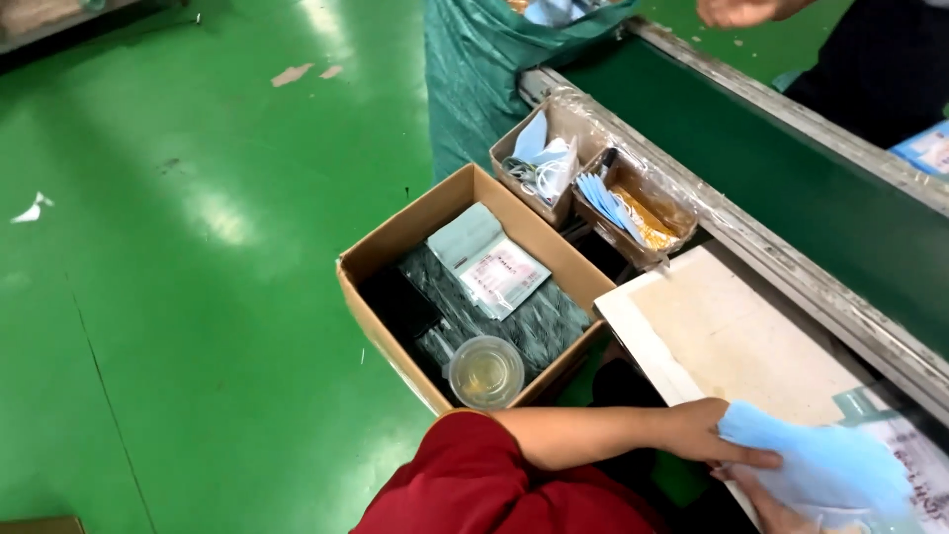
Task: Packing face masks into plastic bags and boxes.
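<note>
- From the head camera, looking down at the lower right: the left hand (714, 435) lies flat on top of a stack of light blue masks (825, 465), fingers stretched out and thumb pressed along the near edge, so the stack is pinched from above.
- The right hand (769, 509) shows only partly beneath the stack at the bottom edge; its fingers sit under the masks, but whether they close on them I cannot tell.
- The masks are pale blue, soft and slightly rumpled, fanned a little at the right end. They rest at the near corner of a pale work board (732, 336), over a clear printed packet (914, 455).
- The person's red sleeve (474, 485) fills the bottom centre.
- Left of the board, an open cardboard box (395, 237) stands on the green floor (178, 297), holding sealed packets and a clear plastic cup (484, 372) of yellowish liquid.
- Two small taped cardboard trays (593, 168) hang beside the conveyor belt (791, 188); one holds blue masks and ear loops, the other blue pieces and something yellow.
- Another person's hand (736, 10) shows at the top edge, across the belt.
</note>
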